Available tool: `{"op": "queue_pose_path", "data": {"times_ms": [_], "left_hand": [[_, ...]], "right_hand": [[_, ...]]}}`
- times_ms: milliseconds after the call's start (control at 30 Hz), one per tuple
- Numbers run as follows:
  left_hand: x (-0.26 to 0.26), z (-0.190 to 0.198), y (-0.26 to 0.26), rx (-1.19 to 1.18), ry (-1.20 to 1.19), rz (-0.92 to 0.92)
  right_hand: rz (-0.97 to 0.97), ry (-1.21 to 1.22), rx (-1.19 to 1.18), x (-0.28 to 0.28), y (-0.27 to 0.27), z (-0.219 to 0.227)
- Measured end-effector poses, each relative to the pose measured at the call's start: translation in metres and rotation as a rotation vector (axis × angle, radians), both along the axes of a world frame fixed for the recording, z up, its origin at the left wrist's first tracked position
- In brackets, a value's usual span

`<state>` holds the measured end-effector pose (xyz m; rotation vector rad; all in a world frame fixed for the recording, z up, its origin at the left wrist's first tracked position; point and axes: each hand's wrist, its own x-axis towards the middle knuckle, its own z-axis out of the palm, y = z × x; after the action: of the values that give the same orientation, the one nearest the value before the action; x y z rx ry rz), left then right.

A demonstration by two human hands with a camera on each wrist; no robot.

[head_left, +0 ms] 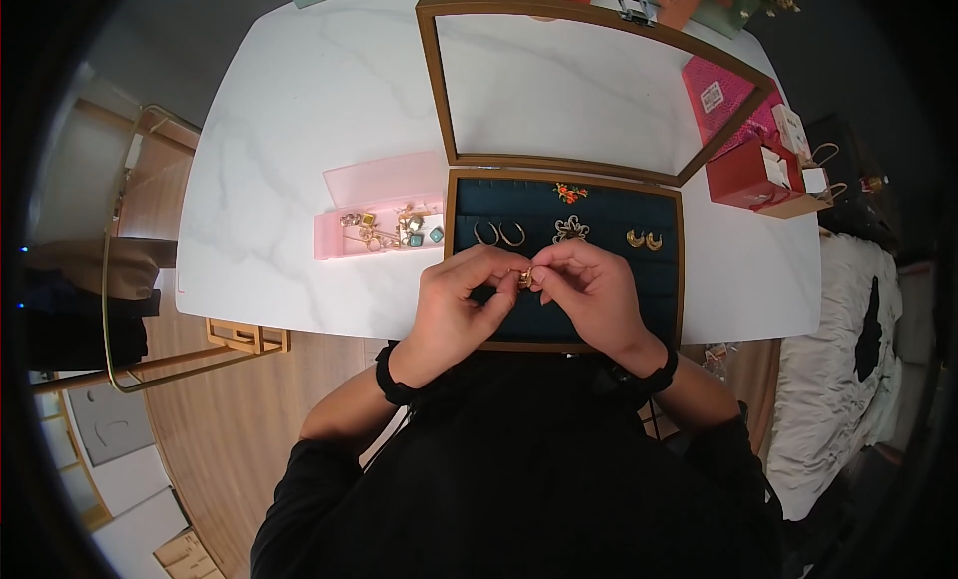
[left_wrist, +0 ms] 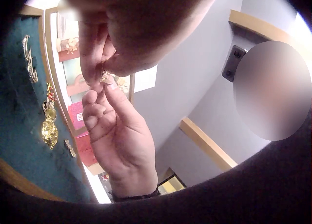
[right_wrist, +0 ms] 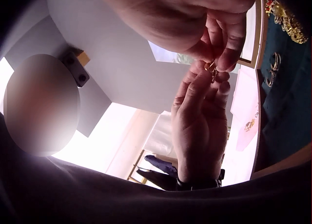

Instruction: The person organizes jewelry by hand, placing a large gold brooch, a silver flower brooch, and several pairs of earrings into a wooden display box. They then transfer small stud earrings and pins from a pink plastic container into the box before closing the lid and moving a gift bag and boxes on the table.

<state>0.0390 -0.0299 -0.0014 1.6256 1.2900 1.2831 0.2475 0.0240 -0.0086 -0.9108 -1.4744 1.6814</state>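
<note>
Above the front of a wooden jewelry box (head_left: pixel 682 270) lined in dark teal, both hands meet at a small gold earring (head_left: pixel 526 278). My left hand (head_left: pixel 461 295) pinches it between thumb and forefinger. From the other side, my right hand (head_left: pixel 594 290) grips it with thumb and fingertips. In the right wrist view, thin gold loops of the earring (right_wrist: pixel 211 69) show between the fingertips; the rest is covered. Past the hands lie hoop earrings (head_left: pixel 521 230), an openwork flower brooch (head_left: pixel 571 228), a red flower brooch (head_left: pixel 571 193) and chunky gold earrings (head_left: pixel 654 242).
The box's glass lid (head_left: pixel 434 80) stands raised at the back. To the left, an open pink case (head_left: pixel 324 235) holds several rings and earrings. A red gift bag (head_left: pixel 738 180) and a pink packet (head_left: pixel 704 75) sit at the right of the white table (head_left: pixel 269 180).
</note>
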Motion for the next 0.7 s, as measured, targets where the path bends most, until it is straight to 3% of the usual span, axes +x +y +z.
{"op": "queue_pose_path", "data": {"times_ms": [533, 700], "left_hand": [[0.001, -0.003, -0.001, -0.055, 0.05, 0.055], [-0.003, -0.011, -0.001, -0.202, -0.162, -0.034]], "right_hand": [[0.026, 0.001, -0.009, 0.0, 0.0, 0.002], [0.041, -0.096, 0.144, 0.005, 0.005, 0.006]]}}
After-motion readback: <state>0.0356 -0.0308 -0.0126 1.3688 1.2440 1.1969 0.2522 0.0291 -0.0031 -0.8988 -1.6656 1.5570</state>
